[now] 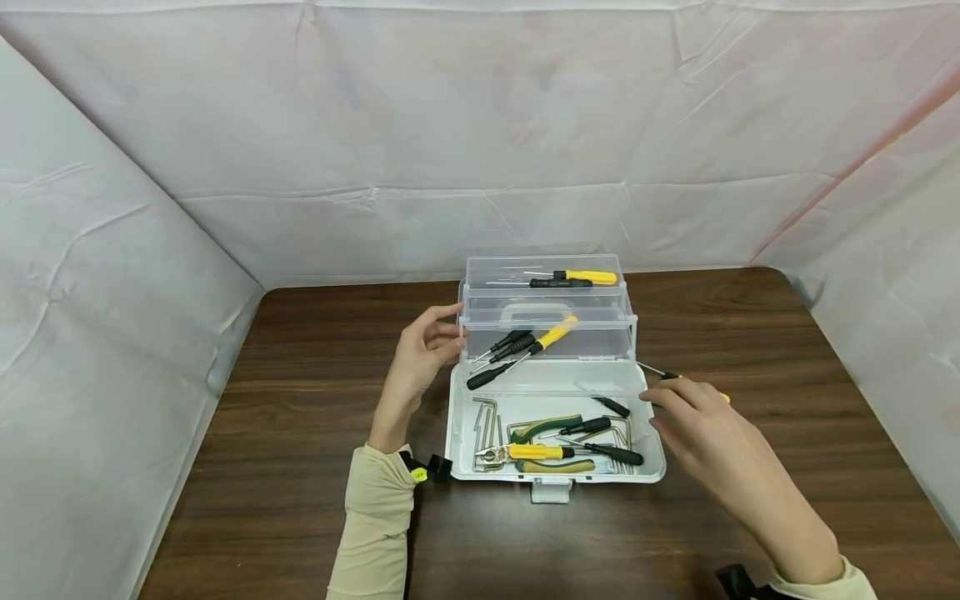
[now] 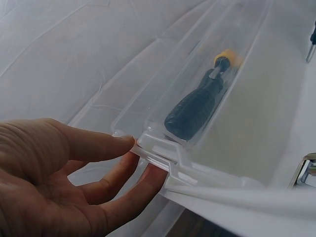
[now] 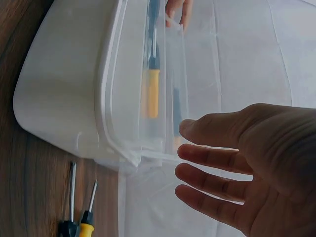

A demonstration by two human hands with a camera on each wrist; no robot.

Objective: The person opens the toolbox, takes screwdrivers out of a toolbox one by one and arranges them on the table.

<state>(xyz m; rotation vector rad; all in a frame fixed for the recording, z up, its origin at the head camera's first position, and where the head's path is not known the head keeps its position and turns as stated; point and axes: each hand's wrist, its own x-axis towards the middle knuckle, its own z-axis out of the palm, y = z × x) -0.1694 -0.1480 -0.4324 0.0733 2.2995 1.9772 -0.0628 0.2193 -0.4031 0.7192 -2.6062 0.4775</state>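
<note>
A white toolbox (image 1: 656,454) stands open, its clear stepped trays (image 1: 480,312) raised at the back. With thumb and fingertips my left hand (image 1: 420,354) pinches the clear tray bracket (image 2: 155,159) at the left end. My right hand (image 1: 716,437) is beside the box's right side, fingers extended and spread in the right wrist view, holding nothing. Black and yellow screwdrivers (image 1: 555,333) lie in the trays. Inside the base are yellow-handled pliers (image 1: 536,452), a green-handled tool (image 1: 551,427), hex keys (image 1: 489,406) and black-handled screwdrivers (image 1: 618,454).
On the brown wooden table right of the box lie a black-handled screwdriver (image 3: 68,228) and a yellow-and-black one (image 3: 87,224), partly hidden by my right hand in the head view. White sheeting (image 1: 450,150) surrounds the table. A latch (image 1: 551,492) juts from the box front.
</note>
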